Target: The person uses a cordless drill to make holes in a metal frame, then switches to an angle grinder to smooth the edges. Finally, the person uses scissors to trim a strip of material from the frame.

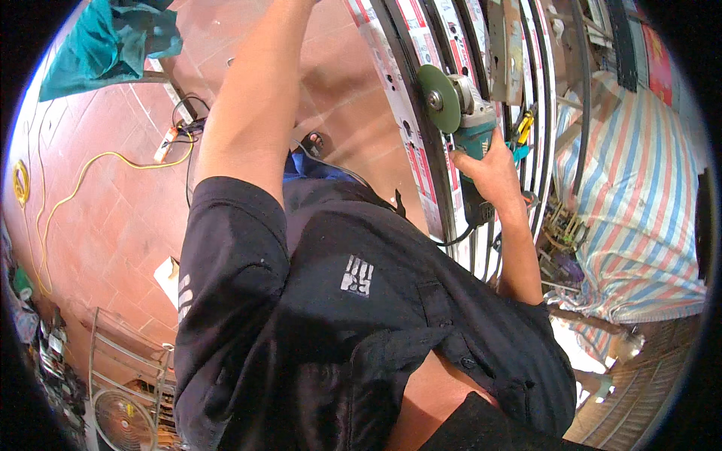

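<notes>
My right hand (492, 173) is wrapped round the teal body of an angle grinder (475, 124). A green disc (436, 101) is fitted at the grinder's grey head, and a black cord leaves its lower end. The grinder is over long dark metal bars (410, 128) covered in red-and-white printed film; whether it rests on them I cannot tell. My left arm (252, 113) reaches up and out past the top edge, so the left hand is hidden. Just right of the grinder, a yellow-and-black tool (524, 128) lies on the bars.
A striped tarpaulin (632, 195) covers a pile at the right. On the tiled floor at left run a yellow cord (83, 169) and a power strip (165, 143). A teal cloth (113, 49) hangs upper left; a fan (124, 421) stands lower left.
</notes>
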A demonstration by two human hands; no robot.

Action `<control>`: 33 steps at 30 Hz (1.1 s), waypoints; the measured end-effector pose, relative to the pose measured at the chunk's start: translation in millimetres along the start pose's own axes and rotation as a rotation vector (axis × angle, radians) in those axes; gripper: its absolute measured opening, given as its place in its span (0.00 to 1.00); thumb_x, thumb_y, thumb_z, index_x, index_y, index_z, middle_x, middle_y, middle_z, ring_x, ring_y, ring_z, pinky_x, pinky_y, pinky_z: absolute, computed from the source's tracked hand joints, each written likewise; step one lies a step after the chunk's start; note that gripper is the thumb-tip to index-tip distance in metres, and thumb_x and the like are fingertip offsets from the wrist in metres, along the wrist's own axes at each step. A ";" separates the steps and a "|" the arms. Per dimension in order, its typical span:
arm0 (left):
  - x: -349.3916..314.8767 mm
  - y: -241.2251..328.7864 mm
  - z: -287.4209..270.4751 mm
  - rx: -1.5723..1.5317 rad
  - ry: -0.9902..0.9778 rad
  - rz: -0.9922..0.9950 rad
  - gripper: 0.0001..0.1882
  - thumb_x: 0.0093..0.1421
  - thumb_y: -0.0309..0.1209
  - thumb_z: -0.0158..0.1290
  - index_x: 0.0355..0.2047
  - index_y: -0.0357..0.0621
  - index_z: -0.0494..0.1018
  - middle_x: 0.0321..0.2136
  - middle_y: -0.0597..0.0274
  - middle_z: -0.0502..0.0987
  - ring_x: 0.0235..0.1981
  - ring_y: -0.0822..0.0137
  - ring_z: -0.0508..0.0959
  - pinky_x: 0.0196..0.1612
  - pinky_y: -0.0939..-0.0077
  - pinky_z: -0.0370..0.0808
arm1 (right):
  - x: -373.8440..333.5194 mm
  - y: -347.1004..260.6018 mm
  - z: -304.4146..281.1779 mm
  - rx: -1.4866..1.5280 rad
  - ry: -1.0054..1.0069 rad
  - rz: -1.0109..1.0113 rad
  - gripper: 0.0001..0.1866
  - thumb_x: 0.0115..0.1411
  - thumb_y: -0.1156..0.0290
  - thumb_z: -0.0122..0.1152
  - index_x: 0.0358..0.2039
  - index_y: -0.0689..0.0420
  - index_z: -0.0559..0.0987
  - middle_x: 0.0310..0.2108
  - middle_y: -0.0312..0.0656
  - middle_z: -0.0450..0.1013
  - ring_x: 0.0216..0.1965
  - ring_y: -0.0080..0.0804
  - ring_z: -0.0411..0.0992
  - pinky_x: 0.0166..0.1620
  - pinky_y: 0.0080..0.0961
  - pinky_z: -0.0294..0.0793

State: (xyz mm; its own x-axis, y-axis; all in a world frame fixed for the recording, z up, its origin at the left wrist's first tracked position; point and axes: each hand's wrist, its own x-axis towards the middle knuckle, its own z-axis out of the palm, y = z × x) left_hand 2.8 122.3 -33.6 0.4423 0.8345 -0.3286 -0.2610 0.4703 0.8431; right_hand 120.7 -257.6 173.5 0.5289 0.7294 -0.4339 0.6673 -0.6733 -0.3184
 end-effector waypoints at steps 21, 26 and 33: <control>2.8 -3.6 -1.0 0.044 0.067 0.006 0.21 0.63 0.48 0.59 0.37 0.40 0.82 0.24 0.59 0.81 0.18 0.64 0.79 0.20 0.66 0.74 | -0.9 0.8 -4.6 0.034 -0.033 -0.010 0.38 0.51 0.58 0.75 0.55 0.69 0.70 0.43 0.64 0.81 0.50 0.60 0.81 0.53 0.45 0.78; 6.3 -8.8 -3.8 0.006 0.000 0.002 0.21 0.66 0.49 0.55 0.39 0.43 0.82 0.25 0.59 0.82 0.19 0.64 0.80 0.19 0.66 0.75 | 2.8 -4.0 0.7 -0.003 0.031 -0.026 0.38 0.50 0.58 0.74 0.55 0.67 0.70 0.43 0.65 0.81 0.49 0.61 0.81 0.53 0.45 0.78; 8.3 -11.3 -3.6 0.023 0.030 0.000 0.22 0.65 0.49 0.56 0.41 0.42 0.83 0.27 0.58 0.83 0.21 0.64 0.81 0.21 0.65 0.76 | 24.4 -18.4 -3.3 -0.037 0.033 -0.041 0.38 0.49 0.58 0.73 0.54 0.69 0.72 0.42 0.68 0.80 0.48 0.65 0.80 0.52 0.48 0.79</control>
State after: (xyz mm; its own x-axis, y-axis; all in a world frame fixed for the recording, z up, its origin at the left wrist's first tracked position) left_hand 6.3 125.0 -47.5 0.4166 0.8427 -0.3411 -0.2410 0.4642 0.8523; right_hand 123.1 -227.0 171.5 0.5171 0.7603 -0.3931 0.7073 -0.6382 -0.3041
